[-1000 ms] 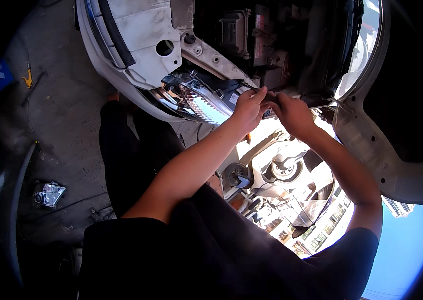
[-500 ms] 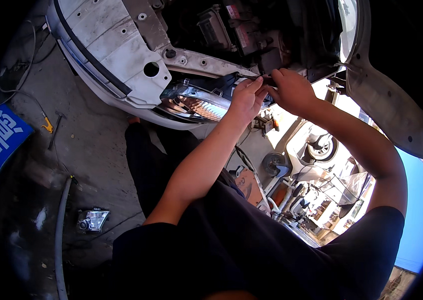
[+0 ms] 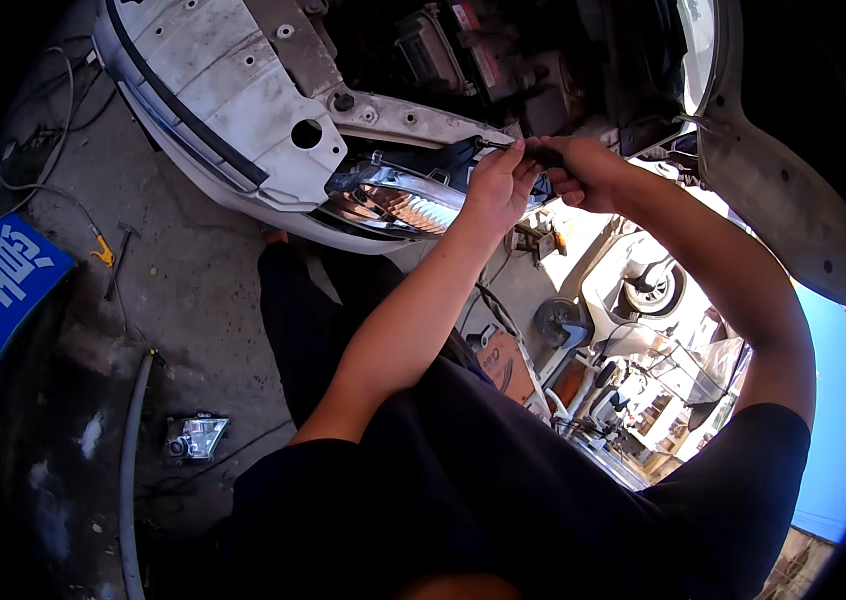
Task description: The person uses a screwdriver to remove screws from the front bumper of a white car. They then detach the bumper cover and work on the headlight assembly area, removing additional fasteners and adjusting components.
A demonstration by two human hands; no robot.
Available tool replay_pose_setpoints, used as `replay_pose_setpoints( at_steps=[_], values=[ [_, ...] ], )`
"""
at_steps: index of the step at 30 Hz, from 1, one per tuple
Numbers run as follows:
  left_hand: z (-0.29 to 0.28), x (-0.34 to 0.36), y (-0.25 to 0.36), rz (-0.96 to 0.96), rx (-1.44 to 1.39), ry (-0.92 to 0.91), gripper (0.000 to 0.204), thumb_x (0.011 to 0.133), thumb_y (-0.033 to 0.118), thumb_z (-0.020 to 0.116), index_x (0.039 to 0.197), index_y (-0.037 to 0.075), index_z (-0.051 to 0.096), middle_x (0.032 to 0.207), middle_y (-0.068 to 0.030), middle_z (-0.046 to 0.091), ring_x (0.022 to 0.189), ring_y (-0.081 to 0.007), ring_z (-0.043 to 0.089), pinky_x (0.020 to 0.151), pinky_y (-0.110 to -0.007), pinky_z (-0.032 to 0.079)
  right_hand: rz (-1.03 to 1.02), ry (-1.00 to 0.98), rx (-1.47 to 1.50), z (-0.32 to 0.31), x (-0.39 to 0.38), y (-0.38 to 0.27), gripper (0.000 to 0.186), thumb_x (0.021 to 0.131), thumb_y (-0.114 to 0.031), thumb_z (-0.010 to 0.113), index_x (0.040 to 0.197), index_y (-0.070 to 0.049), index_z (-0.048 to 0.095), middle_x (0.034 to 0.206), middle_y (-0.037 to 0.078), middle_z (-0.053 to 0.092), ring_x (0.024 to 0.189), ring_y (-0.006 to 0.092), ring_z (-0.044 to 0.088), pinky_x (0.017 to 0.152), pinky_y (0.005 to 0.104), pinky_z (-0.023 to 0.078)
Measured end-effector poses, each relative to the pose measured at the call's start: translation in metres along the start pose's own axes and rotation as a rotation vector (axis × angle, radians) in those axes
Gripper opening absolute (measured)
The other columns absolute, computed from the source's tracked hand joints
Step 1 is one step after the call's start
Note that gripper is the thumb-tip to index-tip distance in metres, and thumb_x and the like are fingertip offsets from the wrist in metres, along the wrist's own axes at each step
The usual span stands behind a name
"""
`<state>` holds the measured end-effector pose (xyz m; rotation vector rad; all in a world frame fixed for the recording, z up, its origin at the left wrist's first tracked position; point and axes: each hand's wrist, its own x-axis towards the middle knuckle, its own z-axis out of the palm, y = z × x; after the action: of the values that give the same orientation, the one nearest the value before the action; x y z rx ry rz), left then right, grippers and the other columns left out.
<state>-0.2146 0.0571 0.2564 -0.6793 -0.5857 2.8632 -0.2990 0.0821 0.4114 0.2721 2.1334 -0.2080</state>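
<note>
At the front corner of a white car with its hood up, my two hands meet above the headlight [image 3: 413, 208]. My left hand [image 3: 499, 185] pinches the thin dark shaft of a screwdriver-like tool [image 3: 492, 144] between thumb and fingers. Its rear end is in my right hand [image 3: 588, 172], whose fingers curl round it and mostly hide it. The shaft points left, toward the end of the pale metal crossbar [image 3: 423, 118] over the headlight. What its tip touches is too small to tell.
The battery [image 3: 478, 45] sits in the engine bay beyond my hands. A loose headlight [image 3: 197, 438], a grey hose [image 3: 130, 480], a hammer [image 3: 119, 262] and a yellow air gun [image 3: 102, 251] lie on the ground at left. A cardboard box [image 3: 505, 365] and a parked scooter [image 3: 633, 330] are at right.
My right hand has rolled on the tool's rear end, its lower fingers now curled out below it. My left hand keeps its pinch. The whole view has shifted slightly.
</note>
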Motion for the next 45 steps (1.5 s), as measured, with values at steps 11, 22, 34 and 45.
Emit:
replay_pose_setpoints(
  at_steps=[11,22,34,45],
  values=[
    [0.002,-0.006,0.001,0.005,0.011,0.038,0.013,0.100,0.013,0.057,0.099,0.001,0.063,0.097,-0.0087,0.068,0.091,-0.0181,0.065,0.085,-0.032,0.055,-0.163,0.013,0.126,-0.006,0.011,0.012,0.027,0.098,-0.030,0.054,0.102,-0.004,0.060,0.070,0.010,0.058,0.065,0.0286,0.061,0.058,0.0399,0.050],
    [-0.002,0.000,-0.003,0.003,0.009,0.059,0.014,0.100,0.013,0.058,0.100,0.000,0.064,0.099,-0.0100,0.069,0.092,-0.0194,0.066,0.086,-0.032,0.054,-1.027,0.562,-1.026,0.002,0.006,0.032,0.031,0.100,-0.029,0.049,0.109,-0.002,0.060,0.070,0.013,0.058,0.068,0.0303,0.061,0.060,0.0374,0.046],
    [0.000,-0.004,-0.009,0.024,-0.045,0.038,0.012,0.099,0.016,0.060,0.102,0.004,0.062,0.096,-0.0065,0.068,0.089,-0.0172,0.065,0.083,-0.029,0.053,-0.747,0.295,-0.718,-0.004,0.010,0.016,0.025,0.097,-0.028,0.056,0.103,-0.004,0.057,0.069,0.009,0.056,0.062,0.0248,0.058,0.056,0.0369,0.047],
    [0.003,-0.007,-0.007,0.042,-0.010,0.001,0.016,0.100,0.019,0.060,0.098,0.003,0.061,0.094,-0.0057,0.067,0.090,-0.0175,0.065,0.088,-0.032,0.052,-0.162,0.010,-0.047,-0.005,0.010,0.004,0.037,0.102,-0.035,0.045,0.097,-0.002,0.060,0.072,0.016,0.063,0.068,0.0313,0.064,0.063,0.0415,0.050]
  ],
)
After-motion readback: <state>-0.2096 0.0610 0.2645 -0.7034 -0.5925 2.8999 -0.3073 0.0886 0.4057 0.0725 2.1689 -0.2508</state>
